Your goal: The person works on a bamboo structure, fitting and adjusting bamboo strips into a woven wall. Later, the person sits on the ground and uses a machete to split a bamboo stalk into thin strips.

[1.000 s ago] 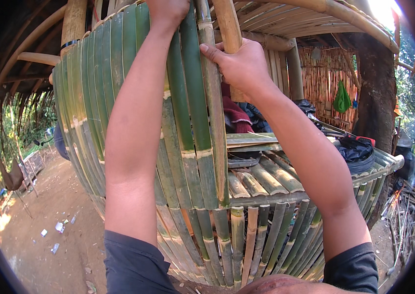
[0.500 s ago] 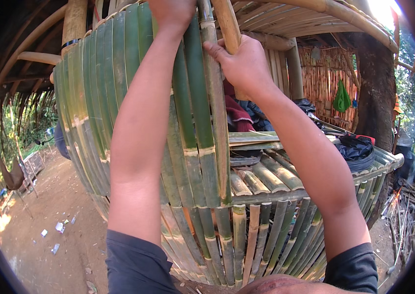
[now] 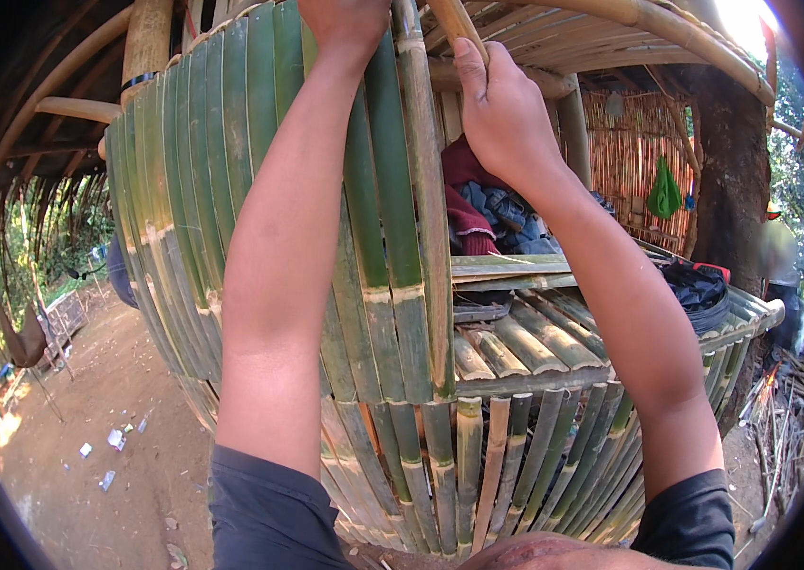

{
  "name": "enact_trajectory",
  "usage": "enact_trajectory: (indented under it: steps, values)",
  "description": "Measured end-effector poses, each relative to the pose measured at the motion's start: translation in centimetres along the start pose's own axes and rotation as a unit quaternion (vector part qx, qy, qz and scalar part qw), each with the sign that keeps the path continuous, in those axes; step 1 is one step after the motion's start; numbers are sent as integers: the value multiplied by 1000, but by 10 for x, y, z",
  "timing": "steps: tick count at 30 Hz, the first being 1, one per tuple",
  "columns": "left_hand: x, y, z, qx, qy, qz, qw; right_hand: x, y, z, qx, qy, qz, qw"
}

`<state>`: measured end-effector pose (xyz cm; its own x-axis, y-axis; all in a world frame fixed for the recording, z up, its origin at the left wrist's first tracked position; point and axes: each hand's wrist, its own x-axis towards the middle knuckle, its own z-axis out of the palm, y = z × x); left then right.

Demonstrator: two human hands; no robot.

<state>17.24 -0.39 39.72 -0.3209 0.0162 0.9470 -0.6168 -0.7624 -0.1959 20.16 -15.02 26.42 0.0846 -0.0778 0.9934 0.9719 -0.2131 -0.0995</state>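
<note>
Stick, light brown, is held in your right hand, near the green bamboo strips. Your left hand is by those strips; I cannot tell if it holds anything.

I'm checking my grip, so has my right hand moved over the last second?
Yes. The right hand has moved up and right: it overlapped the rightmost tall bamboo strip earlier and now sits clear of it.

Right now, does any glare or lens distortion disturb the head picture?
Head view: the white patch of sky at upper right is blown out; head view: the fisheye seems to bow the green split-bamboo wall and leaves black corners; head view: the left hand is cut by the top edge.
</note>
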Motion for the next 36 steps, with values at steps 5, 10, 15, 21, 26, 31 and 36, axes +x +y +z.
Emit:
enact_trajectory:
  steps: [5,10,15,21,26,31,36]
  values:
    - [-4,11,-3,-5,-8,-21,1000,1,-6,-4,-5,2,15,1000]
    - [1,-2,2,5,8,4,1000,6,0,-5,-40,-8,3,999]
    - [-1,0,0,14,5,7,1000,4,-5,-7,-43,-8,18,999]
    - [-3,9,-2,27,0,-15,1000,10,-4,-7,-51,-1,-18,999]
    - [0,0,1,11,4,-1,1000,17,2,-6,-69,-11,-13,998]
    - [-2,2,-2,37,-9,-2,999,13,-3,-9,-57,-8,-15,998]
    - [-4,-1,1,45,23,20,999,13,4,-10,-72,-31,-8,997]
